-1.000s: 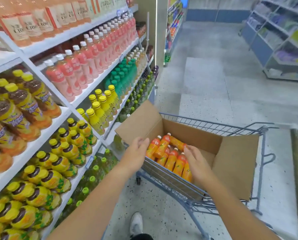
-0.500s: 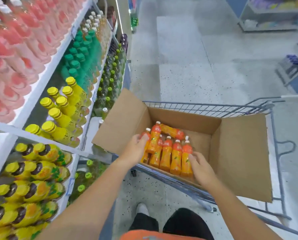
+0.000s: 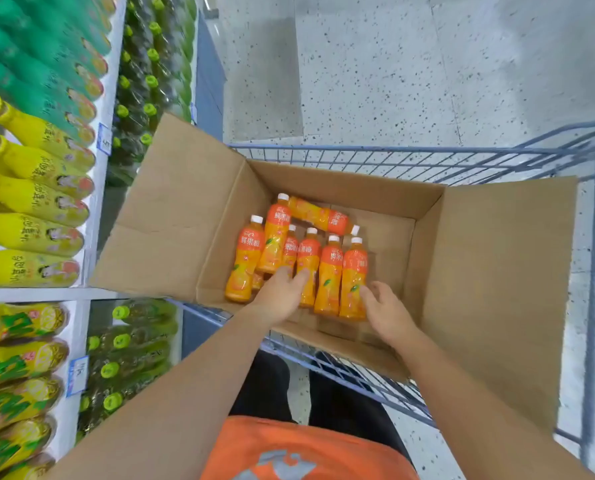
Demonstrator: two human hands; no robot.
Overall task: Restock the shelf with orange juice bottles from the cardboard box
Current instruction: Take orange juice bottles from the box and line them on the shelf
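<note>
- Head view: the left hand (image 3: pixel 282 293) rests loose-fingered on the bottle bases and the right hand (image 3: pixel 386 310) is spread beside the last one. Neither grips; probably gathering several.
- Caps pointing away, the orange juice bottles (image 3: pixel 329 275) lie by the cardboard box (image 3: pixel 490 258)'s near-left corner.
- It sits in a wire cart (image 3: pixel 393 149), with the stocked shelf (image 3: pixel 98 188) left and speckled floor (image 3: pixel 427 81) beyond.

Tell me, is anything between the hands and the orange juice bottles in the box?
Nothing visible. The box stands open at the top, and both the left hand and the right hand are down inside it, right at the bottom ends of the bottles.
</note>
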